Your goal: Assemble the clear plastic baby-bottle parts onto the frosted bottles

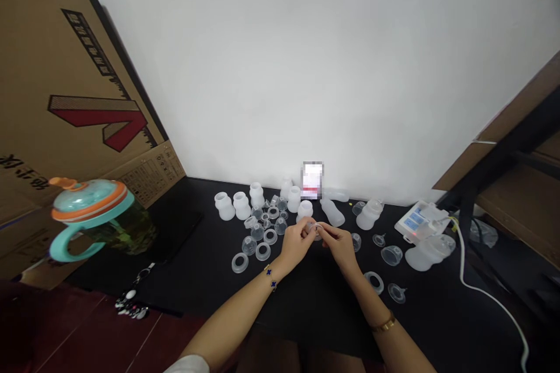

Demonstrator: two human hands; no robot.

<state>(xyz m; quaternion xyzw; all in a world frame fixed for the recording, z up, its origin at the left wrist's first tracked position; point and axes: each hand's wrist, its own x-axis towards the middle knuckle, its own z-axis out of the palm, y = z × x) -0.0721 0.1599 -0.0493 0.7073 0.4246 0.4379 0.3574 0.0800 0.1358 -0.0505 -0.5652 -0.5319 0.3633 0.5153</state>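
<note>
My left hand (297, 241) and my right hand (339, 243) meet over the middle of the table, fingers pinched on one small translucent baby bottle part (318, 226). Fingers cover most of it, so I cannot tell whether it is a nipple or a collar ring. Just behind the hands stands an open white baby bottle (305, 209). Left of my left hand lie clear dome caps (249, 245) and collar rings (240, 263). To the right of my right hand are a silicone nipple (379, 239), a clear cap (391, 254) and another collar ring (374, 282).
Several white bottles (224, 206) stand at back left; another bottle (332, 212) lies near a lit screen (312, 179). At right are a white box (420, 221), a capped bottle (431, 252) and a white cable (485, 291). A teal-lidded jug (126, 227) stands left.
</note>
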